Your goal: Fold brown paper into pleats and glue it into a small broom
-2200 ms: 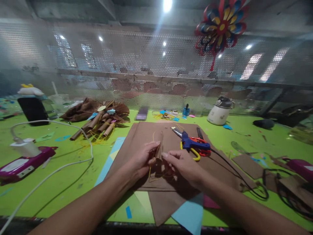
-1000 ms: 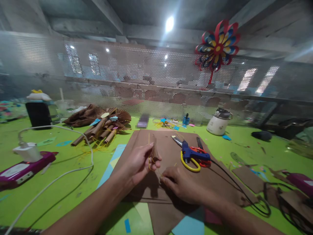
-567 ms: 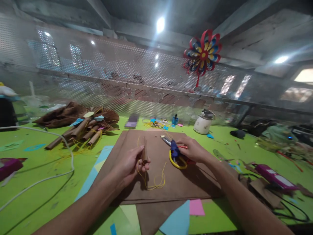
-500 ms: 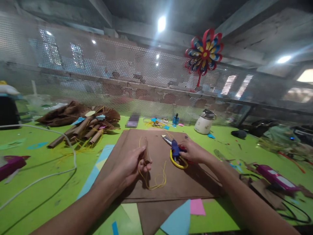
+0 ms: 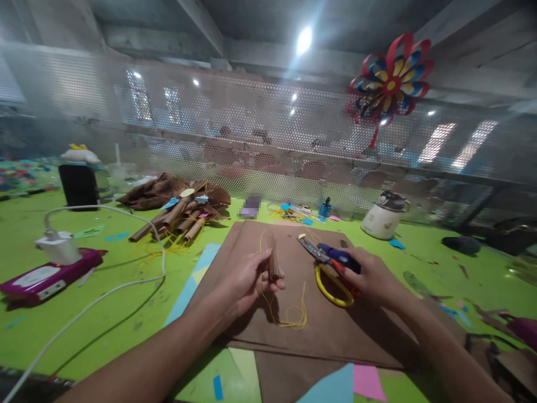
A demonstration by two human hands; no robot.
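My left hand (image 5: 251,280) pinches a small pleated roll of brown paper (image 5: 273,257), held upright above the brown sheets. Thin yellow string (image 5: 296,323) trails from it in loose loops. To the right, my right hand (image 5: 371,274) has its fingers closed around the back end of a dark blue tool (image 5: 335,254), whose exact kind I cannot make out. Scissors (image 5: 334,286) with a yellow handle loop lie against that tool, their metal blades pointing away to the left. Part of a red handle shows beside my fingers.
Brown paper sheets (image 5: 247,246) cover the middle of the green table. Bundled brown paper rolls (image 5: 180,215) lie back left, near a purple power strip (image 5: 52,274) with a white cable (image 5: 163,252). A white jug (image 5: 382,215) stands back right, before a perforated screen (image 5: 293,140).
My view has swung left, so the table things sit further right. The blue tool has turned in my right hand, away from the scissors' handle loop. My left hand keeps its paper.
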